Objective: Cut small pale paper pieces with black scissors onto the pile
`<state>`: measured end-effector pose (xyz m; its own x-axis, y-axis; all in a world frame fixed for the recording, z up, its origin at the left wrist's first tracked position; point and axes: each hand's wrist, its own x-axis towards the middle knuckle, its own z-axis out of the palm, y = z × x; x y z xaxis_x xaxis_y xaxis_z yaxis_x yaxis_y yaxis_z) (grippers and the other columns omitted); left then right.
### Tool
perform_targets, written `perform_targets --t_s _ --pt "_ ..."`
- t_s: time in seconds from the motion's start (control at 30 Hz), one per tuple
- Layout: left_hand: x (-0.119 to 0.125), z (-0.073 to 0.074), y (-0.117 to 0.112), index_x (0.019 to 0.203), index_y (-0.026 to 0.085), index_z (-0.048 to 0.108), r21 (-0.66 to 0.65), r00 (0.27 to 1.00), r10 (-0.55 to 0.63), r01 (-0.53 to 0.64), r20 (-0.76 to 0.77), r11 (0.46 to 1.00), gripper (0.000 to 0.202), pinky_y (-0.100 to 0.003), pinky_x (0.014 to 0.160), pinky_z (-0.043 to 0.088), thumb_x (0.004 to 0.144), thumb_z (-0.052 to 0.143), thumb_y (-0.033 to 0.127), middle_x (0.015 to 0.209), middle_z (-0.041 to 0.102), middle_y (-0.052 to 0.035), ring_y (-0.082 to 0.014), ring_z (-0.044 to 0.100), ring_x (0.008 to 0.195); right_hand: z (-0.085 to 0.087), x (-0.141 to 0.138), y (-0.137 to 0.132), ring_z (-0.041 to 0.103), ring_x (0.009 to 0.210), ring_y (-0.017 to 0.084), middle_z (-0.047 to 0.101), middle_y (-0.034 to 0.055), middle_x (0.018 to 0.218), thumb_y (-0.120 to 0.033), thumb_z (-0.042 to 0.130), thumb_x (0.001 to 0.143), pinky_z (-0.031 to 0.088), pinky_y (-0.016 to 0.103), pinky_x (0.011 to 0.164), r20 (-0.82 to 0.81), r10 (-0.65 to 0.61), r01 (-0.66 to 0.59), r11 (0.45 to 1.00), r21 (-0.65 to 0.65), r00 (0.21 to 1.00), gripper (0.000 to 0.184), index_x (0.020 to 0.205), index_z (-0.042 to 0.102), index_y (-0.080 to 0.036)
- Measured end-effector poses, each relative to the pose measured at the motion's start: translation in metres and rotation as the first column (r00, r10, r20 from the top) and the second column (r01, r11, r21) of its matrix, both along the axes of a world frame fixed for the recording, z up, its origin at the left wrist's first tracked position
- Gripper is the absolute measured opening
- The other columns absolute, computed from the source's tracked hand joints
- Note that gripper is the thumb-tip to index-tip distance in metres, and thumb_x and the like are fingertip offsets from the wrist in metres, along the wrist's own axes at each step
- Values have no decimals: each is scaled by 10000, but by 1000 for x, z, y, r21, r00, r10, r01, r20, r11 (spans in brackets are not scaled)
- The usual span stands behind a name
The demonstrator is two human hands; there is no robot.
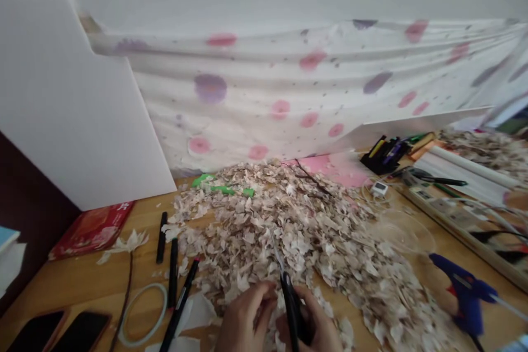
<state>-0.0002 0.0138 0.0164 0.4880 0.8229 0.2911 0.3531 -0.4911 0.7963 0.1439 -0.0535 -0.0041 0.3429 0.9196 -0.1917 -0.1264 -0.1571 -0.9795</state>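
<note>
My right hand is closed round the black handles of a pair of scissors, whose blades point up and away over the heap. My left hand sits just left of the scissors with fingers curled, pinching a small pale paper scrap near the blades. Both hands rest at the near edge of a large heap of small beige and white paper petals spread over the wooden table.
Black marker pens lie left of the heap, with a ring of white wire, two dark phones and a red booklet. A blue glue gun, clear bowl, power strip and pen holder stand right. White boards lean behind.
</note>
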Motion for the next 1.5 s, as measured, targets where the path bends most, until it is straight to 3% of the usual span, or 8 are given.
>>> perform_targets --t_s 0.17,0.27,0.53,0.73,0.93,1.1,1.3,1.5 --pt "-2 10 4 1115 274 631 -12 999 -25 24 -33 1000 265 -162 792 573 911 578 113 991 800 9 -128 762 883 10 0 -1 592 609 180 591 -14 654 -427 753 765 440 255 569 -36 54 -53 998 40 998 420 1089 613 -199" --pt "1 18 5 1078 266 652 -24 999 -11 11 -33 1000 249 -183 774 587 901 582 105 970 805 6 -142 767 864 12 0 -2 548 568 164 576 -20 638 -453 743 775 407 252 539 -42 5 -3 999 44 999 428 1090 623 -189" --pt "7 42 4 1076 251 675 -185 986 156 -143 56 972 193 -285 857 588 939 551 197 1046 788 -27 -178 747 957 27 2 -1 575 541 139 650 -18 650 -378 855 679 434 220 502 -168 -95 93 995 -19 981 512 1071 582 -194" --pt "-3 40 -13 998 258 675 -316 908 371 -300 194 900 110 -276 814 591 941 586 287 1019 771 -29 -179 736 923 44 2 2 585 513 125 666 -27 633 -393 880 659 456 206 482 -207 -138 131 990 -50 968 492 1004 581 -212" --pt "2 34 -33 919 275 739 -158 942 270 -241 199 958 139 -300 951 538 897 634 187 1131 718 -34 -187 666 1100 55 0 6 587 504 117 651 -48 577 -367 883 656 460 204 511 -247 -86 76 996 -47 965 446 945 576 -220" --pt "10 36 -34 1058 267 750 -267 923 312 -248 228 931 215 -270 868 585 891 636 194 1109 745 -53 -184 700 1034 61 -5 5 593 526 116 657 -48 607 -344 881 654 485 208 530 -248 -77 62 996 -66 966 443 950 574 -223" --pt "13 44 -26 1030 222 757 -446 883 411 -280 229 850 198 -240 754 609 844 689 211 1040 771 -60 -172 736 880 63 -10 3 564 514 118 612 -52 621 -451 851 696 447 210 482 -183 -43 27 995 -91 982 454 961 563 -223" --pt "8 58 -17 1058 262 747 -440 842 466 -321 274 839 205 -234 794 597 870 681 212 1088 760 -30 -156 722 913 55 0 -12 444 476 117 565 -41 606 -629 615 878 331 234 464 -42 97 -97 995 2 994 455 1062 529 -222"
